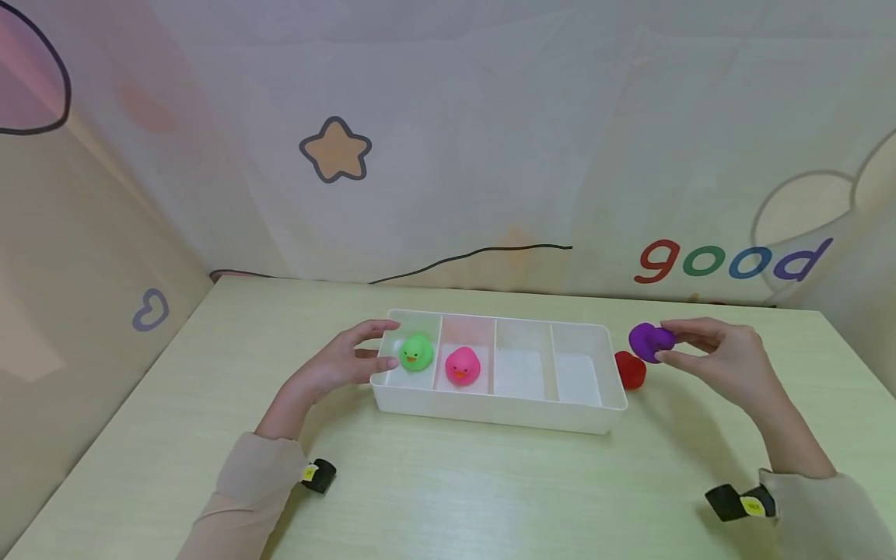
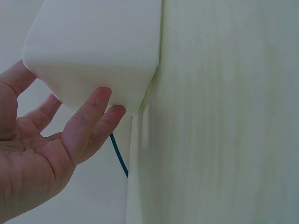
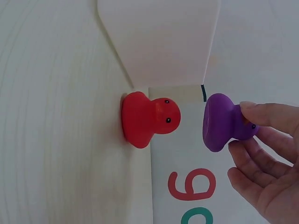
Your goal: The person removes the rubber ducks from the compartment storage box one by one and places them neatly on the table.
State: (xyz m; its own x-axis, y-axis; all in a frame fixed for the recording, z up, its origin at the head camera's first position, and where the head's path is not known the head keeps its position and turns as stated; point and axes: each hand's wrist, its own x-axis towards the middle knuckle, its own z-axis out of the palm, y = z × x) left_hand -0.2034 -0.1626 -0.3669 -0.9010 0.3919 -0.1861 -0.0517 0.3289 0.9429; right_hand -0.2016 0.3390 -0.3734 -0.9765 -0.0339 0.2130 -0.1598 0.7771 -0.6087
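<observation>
My right hand (image 1: 724, 362) pinches a purple rubber duck (image 1: 649, 342) by its head between thumb and fingers, raised above the table. Below and beside it, a red rubber duck (image 3: 142, 120) sits on the table close to the right end of a white divided tray (image 1: 490, 406). At the tray's other end, my left hand (image 1: 343, 362) grips the wall, with thumb and a finger over the rim and other fingers (image 2: 88, 116) against the outside. A green rubber duck (image 1: 416, 352) stands in the leftmost compartment, a pink one (image 1: 463, 366) in the compartment beside it.
The tray's two right-hand compartments (image 1: 549, 362) hold no ducks. Behind the pale wooden table (image 1: 490, 490) rises a printed wall covering (image 1: 448, 155) with a star and the word "good".
</observation>
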